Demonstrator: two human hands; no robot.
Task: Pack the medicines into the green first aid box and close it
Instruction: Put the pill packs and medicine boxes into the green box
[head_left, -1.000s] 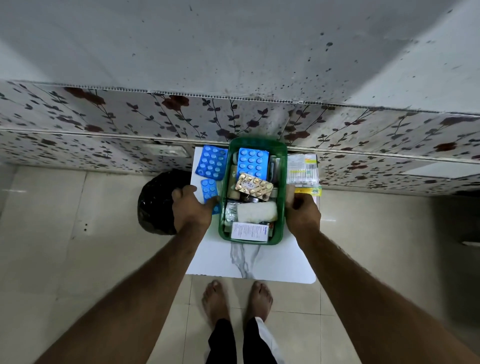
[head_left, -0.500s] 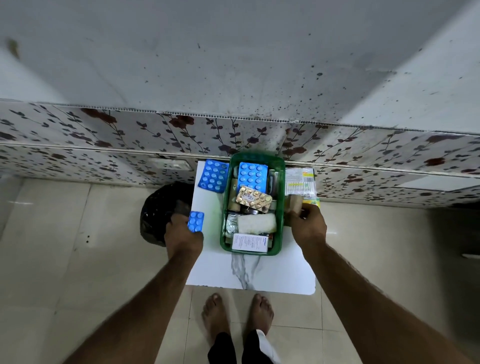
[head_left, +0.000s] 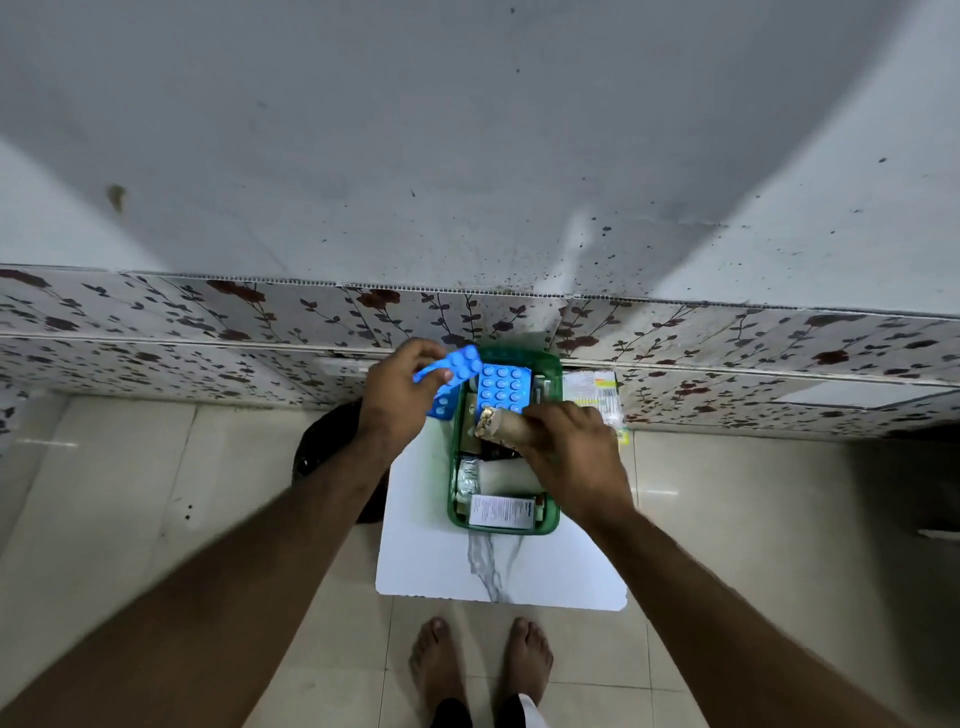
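The green first aid box (head_left: 453, 499) stands open on a small white marble-look table (head_left: 498, 571) against the wall. Inside lie a blue blister pack (head_left: 503, 389), a white gauze roll (head_left: 506, 477), a foil strip (head_left: 467, 480) and a white labelled carton (head_left: 501, 512). My left hand (head_left: 397, 397) holds blue blister packs (head_left: 451, 366) over the box's far left corner; a smaller blue strip (head_left: 442, 406) shows below its fingers. My right hand (head_left: 569, 457) grips a tan roll (head_left: 501, 425) over the middle of the box.
A white and yellow medicine packet (head_left: 592, 396) lies on the table to the right of the box. A black bag (head_left: 324, 457) sits on the floor left of the table. My bare feet (head_left: 480, 660) stand on floor tiles just before the table's near edge.
My left hand rose from the table's left side with the blue strips to the box's far left corner. My right hand picked up the tan roll and moved over the box.
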